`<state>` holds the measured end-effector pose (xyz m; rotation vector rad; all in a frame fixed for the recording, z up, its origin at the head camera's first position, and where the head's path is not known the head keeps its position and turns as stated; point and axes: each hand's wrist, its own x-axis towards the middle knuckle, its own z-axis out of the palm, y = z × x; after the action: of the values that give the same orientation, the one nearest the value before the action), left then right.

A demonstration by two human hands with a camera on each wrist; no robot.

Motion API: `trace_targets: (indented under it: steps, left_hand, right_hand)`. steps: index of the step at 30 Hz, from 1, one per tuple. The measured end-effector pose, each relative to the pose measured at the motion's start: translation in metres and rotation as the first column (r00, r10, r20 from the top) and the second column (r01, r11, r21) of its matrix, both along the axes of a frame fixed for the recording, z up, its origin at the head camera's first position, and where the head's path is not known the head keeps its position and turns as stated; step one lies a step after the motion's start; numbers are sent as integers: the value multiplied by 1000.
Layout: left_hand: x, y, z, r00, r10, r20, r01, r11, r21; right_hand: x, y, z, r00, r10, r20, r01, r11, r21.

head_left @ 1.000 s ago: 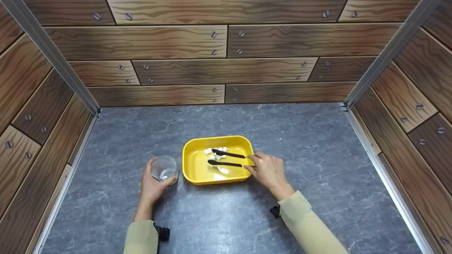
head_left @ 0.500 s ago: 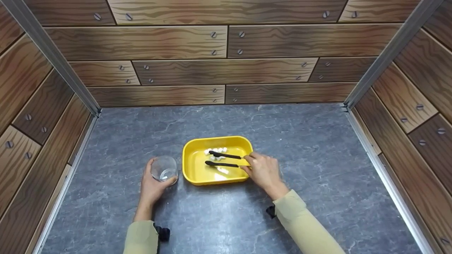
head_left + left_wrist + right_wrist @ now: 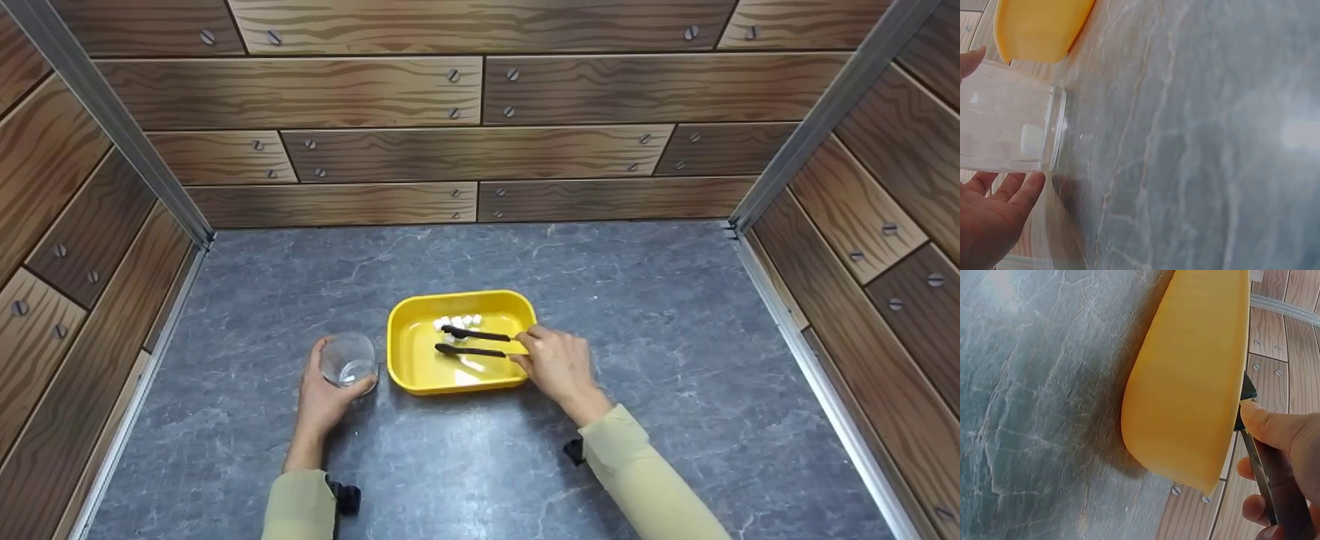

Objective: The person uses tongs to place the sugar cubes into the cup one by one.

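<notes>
My left hand [image 3: 322, 401] holds a clear glass [image 3: 348, 352] upright on the grey surface, thumb on one side and fingers on the other. Inside it, low down, the left wrist view shows a small white cube [image 3: 1031, 139]. In my right hand [image 3: 561, 367] is a pair of tongs [image 3: 480, 352] with black arms, held over the right rim of a yellow tub [image 3: 405, 360]. Several white cubes [image 3: 469, 321] lie in the tub. The tong arms stand apart around some white pieces; whether they touch them I cannot tell.
The grey marbled surface [image 3: 465, 465] stretches all round the tub. Wood-patterned panels [image 3: 480, 154] wall the back and both sides, with metal profiles along the corners. The glass stands close to the tub's left end.
My right hand has moved a little left, carrying the tongs further over the tub. The white cubes near the tips have shifted slightly. My left hand and the glass stay put.
</notes>
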<state>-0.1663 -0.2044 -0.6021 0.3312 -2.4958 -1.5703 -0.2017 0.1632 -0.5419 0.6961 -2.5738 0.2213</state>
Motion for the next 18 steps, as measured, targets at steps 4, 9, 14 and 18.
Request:
trace_targets:
  steps: [4,9,14,18]
  left_hand:
    - [0,0,0,1000,1,2,-1,1000,-9]
    - [1,0,0,1000,3,10,-3,1000,-11]
    - [0,0,0,1000,3,12,-3,1000,-5]
    - [0,0,0,1000,3,12,-3,1000,-4]
  right_hand:
    - [0,0,0,1000,1,-7,-1,1000,6]
    - [1,-1,1,1000,-3,4,3,1000,14]
    - [2,-2,2,1000,-6,16,5,1000,24]
    - [2,-2,3,1000,-8,20,7,1000,18]
